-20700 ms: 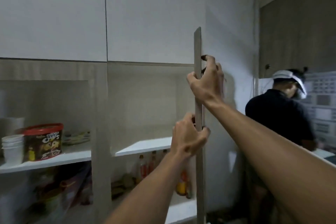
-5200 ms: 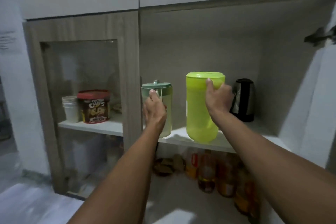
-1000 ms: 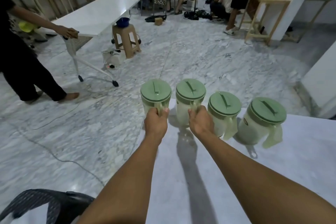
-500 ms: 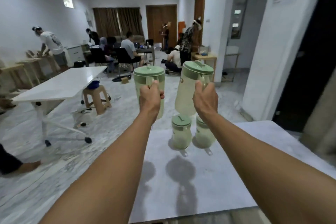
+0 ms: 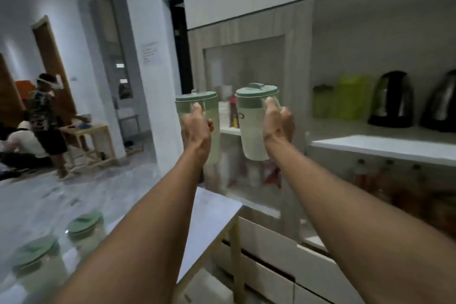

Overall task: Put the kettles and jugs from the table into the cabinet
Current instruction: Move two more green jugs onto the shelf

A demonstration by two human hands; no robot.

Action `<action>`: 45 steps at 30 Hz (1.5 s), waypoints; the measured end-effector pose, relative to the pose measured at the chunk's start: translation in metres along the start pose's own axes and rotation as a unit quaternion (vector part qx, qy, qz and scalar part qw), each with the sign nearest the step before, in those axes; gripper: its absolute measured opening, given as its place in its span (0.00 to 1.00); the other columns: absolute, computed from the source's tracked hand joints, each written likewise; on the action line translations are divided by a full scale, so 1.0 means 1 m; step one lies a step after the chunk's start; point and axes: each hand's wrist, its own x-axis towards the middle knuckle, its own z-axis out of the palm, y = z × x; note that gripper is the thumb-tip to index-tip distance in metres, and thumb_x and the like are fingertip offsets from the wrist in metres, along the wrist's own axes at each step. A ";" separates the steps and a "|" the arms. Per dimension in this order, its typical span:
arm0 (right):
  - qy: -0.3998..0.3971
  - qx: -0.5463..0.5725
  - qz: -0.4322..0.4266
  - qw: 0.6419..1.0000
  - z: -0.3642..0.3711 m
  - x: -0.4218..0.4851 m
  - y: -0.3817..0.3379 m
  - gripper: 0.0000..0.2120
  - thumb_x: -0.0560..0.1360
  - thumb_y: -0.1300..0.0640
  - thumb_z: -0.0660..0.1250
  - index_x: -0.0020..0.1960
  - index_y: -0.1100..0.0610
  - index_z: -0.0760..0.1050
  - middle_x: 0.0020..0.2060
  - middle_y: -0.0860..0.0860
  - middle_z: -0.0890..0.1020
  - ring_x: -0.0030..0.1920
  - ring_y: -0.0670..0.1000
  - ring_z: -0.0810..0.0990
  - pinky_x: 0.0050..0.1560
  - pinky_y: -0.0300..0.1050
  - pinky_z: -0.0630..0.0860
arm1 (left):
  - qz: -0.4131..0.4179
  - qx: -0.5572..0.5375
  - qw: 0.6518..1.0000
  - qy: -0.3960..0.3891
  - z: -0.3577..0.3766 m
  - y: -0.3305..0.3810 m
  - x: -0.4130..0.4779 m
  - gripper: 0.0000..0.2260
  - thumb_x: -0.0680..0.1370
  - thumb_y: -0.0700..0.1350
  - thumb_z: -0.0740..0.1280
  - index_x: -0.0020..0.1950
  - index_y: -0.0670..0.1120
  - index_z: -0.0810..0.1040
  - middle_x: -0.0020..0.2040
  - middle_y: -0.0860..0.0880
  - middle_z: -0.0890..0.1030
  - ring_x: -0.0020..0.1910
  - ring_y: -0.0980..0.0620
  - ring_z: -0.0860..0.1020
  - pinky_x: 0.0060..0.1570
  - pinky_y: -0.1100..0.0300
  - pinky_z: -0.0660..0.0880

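My left hand (image 5: 197, 128) grips the handle of a pale green jug (image 5: 209, 106) with a green lid, held up in the air. My right hand (image 5: 278, 126) grips the handle of a second pale green jug (image 5: 251, 128). Both jugs hang left of the open cabinet shelf (image 5: 385, 147). On that shelf stand a small green jug (image 5: 322, 100), a lime jug (image 5: 352, 100) and two dark kettles (image 5: 392, 99) (image 5: 441, 103). Two more green-lidded jugs (image 5: 85, 227) (image 5: 34, 252) remain on the table (image 5: 212, 212) at the lower left.
Bottles (image 5: 385, 180) stand under the shelf. White drawers (image 5: 266, 254) lie below the cabinet. A glass-fronted compartment (image 5: 244, 69) sits behind the held jugs. A person (image 5: 45, 116) stands by a wooden table (image 5: 93, 133) at the left; another sits on the floor.
I have turned right from the table toward the cabinet, carrying both jugs. The two remaining jugs now appear at the lower left.
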 end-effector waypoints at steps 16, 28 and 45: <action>0.140 -0.081 -0.045 0.986 -0.242 0.259 0.071 0.29 0.77 0.37 0.62 0.62 0.63 0.75 0.55 0.57 0.81 0.49 0.55 0.77 0.47 0.45 0.68 | -0.033 -0.017 0.973 -0.228 0.387 -0.088 -0.045 0.19 0.83 0.58 0.49 0.43 0.48 0.70 0.49 0.41 0.80 0.49 0.43 0.79 0.42 0.54 0.73; 0.111 -0.111 -0.003 0.988 -0.217 0.432 0.164 0.25 0.76 0.37 0.62 0.51 0.61 0.74 0.53 0.63 0.82 0.53 0.63 0.81 0.53 0.52 0.75 | -0.066 0.068 0.974 -0.206 0.509 -0.188 0.052 0.21 0.83 0.60 0.49 0.54 0.43 0.70 0.53 0.45 0.77 0.53 0.45 0.76 0.53 0.51 0.70; 0.072 -0.168 0.015 0.983 -0.148 0.593 0.205 0.27 0.79 0.41 0.59 0.63 0.63 0.72 0.52 0.56 0.75 0.59 0.61 0.77 0.61 0.57 0.74 | -0.040 0.069 0.976 -0.204 0.624 -0.254 0.181 0.26 0.84 0.54 0.51 0.54 0.31 0.74 0.51 0.30 0.79 0.48 0.36 0.80 0.39 0.56 0.67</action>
